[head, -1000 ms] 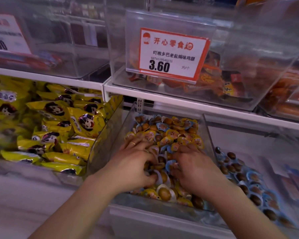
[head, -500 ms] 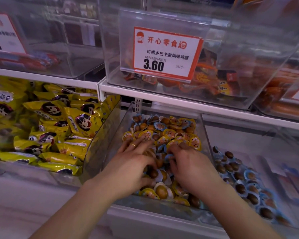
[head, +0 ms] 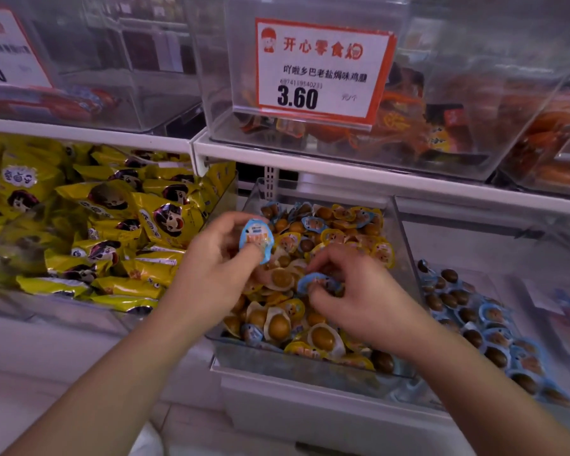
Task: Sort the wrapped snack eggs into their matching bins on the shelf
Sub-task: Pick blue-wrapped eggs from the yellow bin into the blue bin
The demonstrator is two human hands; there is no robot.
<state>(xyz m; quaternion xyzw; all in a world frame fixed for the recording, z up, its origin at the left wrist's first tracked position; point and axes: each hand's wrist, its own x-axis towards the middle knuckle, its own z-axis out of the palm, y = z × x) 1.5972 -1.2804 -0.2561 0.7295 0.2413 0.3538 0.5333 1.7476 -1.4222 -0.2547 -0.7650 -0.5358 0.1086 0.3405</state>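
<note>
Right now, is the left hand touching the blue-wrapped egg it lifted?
Touching. The head view shows the left hand pinching the blue-wrapped egg between thumb and fingers, raised above the middle bin.

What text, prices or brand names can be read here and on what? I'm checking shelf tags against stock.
"开心零食" with a logo, "3.60" and "元/个": red-bordered white price card on the clear upper bin.
Its product line ends "鸡腿"; the rest and the barcode digits are too blurred.
".00": cut-off white price card, upper left.
Print on the yellow cartoon-face snack bags and the blue-wrapped egg packet in the left hand: unreadable.
</note>
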